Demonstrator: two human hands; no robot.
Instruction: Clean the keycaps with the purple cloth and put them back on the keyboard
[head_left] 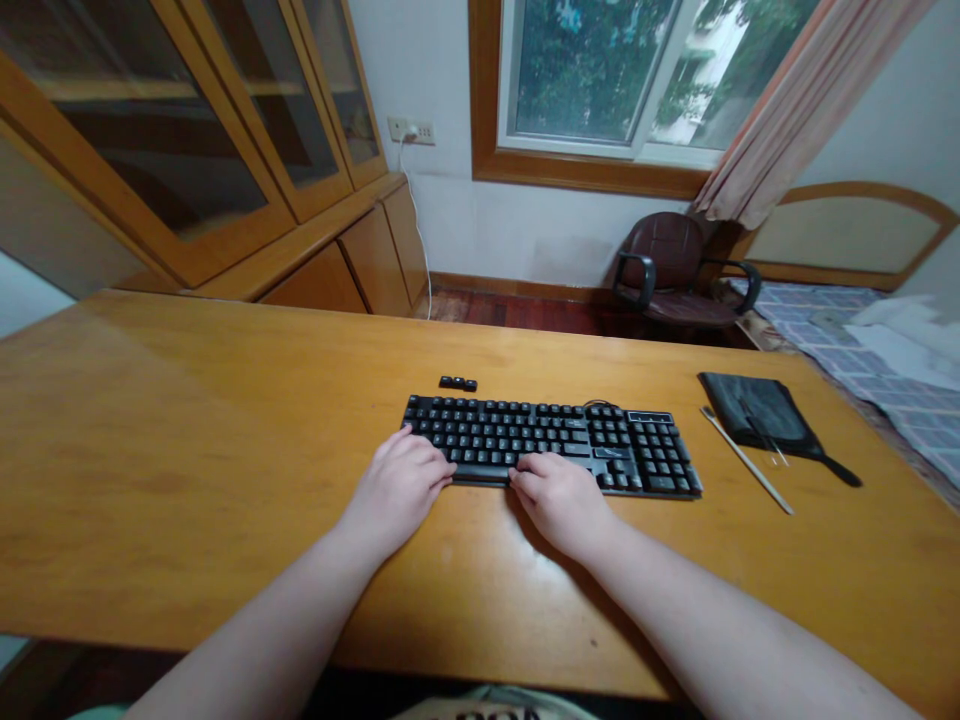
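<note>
A black full-size keyboard [525, 440] lies on the wooden desk. My left hand [397, 490] grips its left front corner, with the thumb low at the front edge and the fingers over the keys. My right hand [559, 495] has its fingers curled at the front edge by the right end of the space bar; the fingertips are partly hidden. Just behind the keyboard sit three loose black keycaps [458, 383] in a row. To the right are a thin white-handled brush [750, 464] and a black pouch [757, 405], with a thin wire tool [772, 440] on the pouch.
The wooden desk [187, 450] stretches to both sides. Beyond it stand a glass-door cabinet [315, 200] at left and a dark red armchair [667, 270] at right. A bed [847, 330] with a checked sheet is at the far right, and a window [585, 80] is in the wall.
</note>
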